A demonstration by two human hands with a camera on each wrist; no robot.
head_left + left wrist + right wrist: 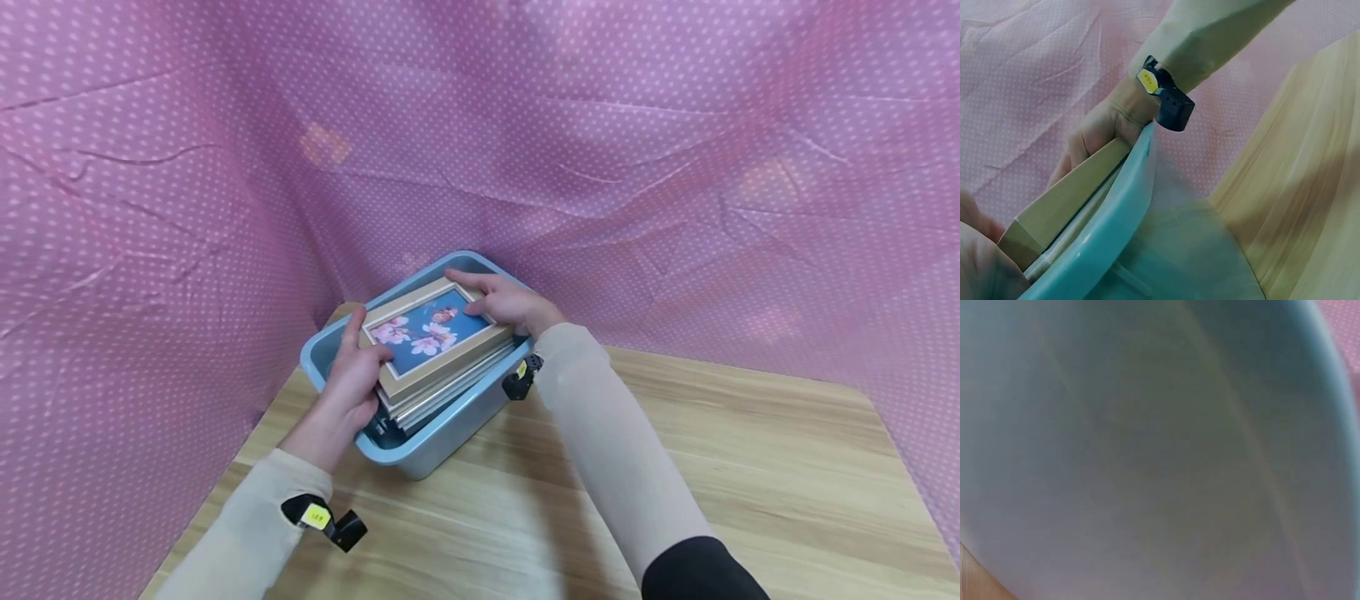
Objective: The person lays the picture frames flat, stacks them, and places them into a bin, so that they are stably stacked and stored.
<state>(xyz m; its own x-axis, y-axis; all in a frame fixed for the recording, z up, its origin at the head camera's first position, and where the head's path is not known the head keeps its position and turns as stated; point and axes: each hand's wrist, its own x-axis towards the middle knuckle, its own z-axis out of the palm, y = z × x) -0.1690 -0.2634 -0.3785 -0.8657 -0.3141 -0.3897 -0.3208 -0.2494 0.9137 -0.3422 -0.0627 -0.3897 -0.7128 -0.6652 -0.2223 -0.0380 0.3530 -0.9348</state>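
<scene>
A picture frame point(422, 332) with pink blossoms and a butterfly on blue lies on top of a stack of frames point(450, 385) inside a blue-grey plastic basin point(468, 423). At its left end my left hand point(352, 371) grips it, thumb over the front edge and fingers along the side. My right hand point(513, 302) holds the opposite end, thumb on the picture's border and index finger stretched along the far edge. In the left wrist view the frame's beige side point(1066, 206) stands just above the basin's rim point(1116, 215). Only the basin's wall point(1147, 456) fills most of the right wrist view.
The basin stands on a wood-grain table point(720, 450), close to its back left corner. Pink polka-dot cloth point(600, 150) hangs behind the table and along its left side. Small black cameras are strapped to both wrists.
</scene>
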